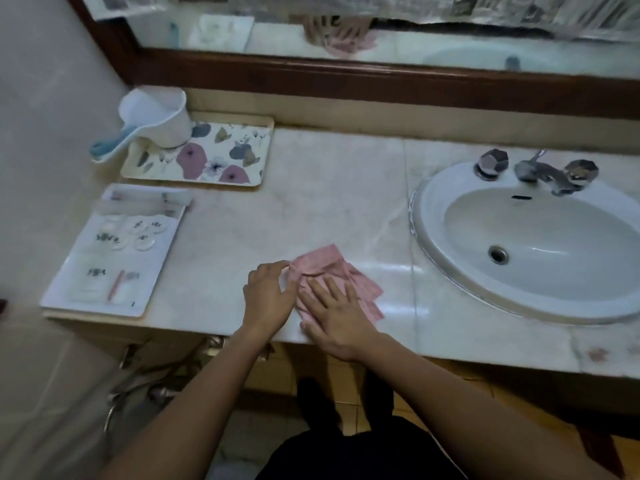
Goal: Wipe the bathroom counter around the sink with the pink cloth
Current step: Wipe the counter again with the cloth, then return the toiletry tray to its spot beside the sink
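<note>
A folded pink cloth lies on the pale marble counter, near its front edge and left of the white oval sink. My right hand lies flat on the cloth with straight, spread fingers, pressing it onto the counter. My left hand sits at the cloth's left edge, its fingers curled and its fingertips at the cloth's far left corner. Whether it pinches that corner is unclear. The near part of the cloth is hidden under my right hand.
A floral tray with a white scoop on it stands at the back left. A white tray of small toiletries lies at the left edge. Chrome taps sit behind the sink basin. A wood-framed mirror runs along the back.
</note>
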